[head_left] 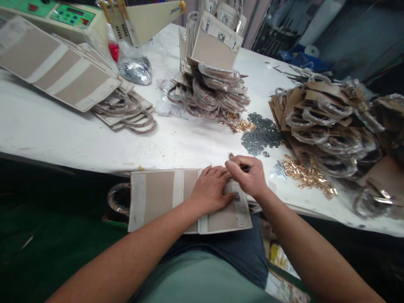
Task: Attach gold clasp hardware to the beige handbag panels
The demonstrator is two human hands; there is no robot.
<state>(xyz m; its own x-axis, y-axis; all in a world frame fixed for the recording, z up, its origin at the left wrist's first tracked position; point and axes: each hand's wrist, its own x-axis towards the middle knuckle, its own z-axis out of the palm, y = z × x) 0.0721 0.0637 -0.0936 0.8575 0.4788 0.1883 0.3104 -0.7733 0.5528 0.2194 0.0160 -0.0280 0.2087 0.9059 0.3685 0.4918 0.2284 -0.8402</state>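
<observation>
A beige handbag panel [158, 198] lies open across my lap at the table's front edge, with a plastic-wrapped handle [118, 198] sticking out on its left. My left hand [213, 187] rests flat on the panel's right part, fingers stretched out, pressing it down. Near the left thumb sits a small metal plate [237, 196] set in the panel. At the panel's upper right edge, my right hand [249, 174] is closed around a small metal tool [231, 155]. Its tip shows above the fingers and a dark part shows within the grip; its exact kind is hidden.
Beyond my right hand lie dark metal plates [260, 132] and gold clips [309, 174]. Brown bag pieces [328, 122] with wrapped handles pile up on the right. More bag panels are stacked at the centre [217, 46] and left [59, 63]. A machine [74, 17] stands at the back left.
</observation>
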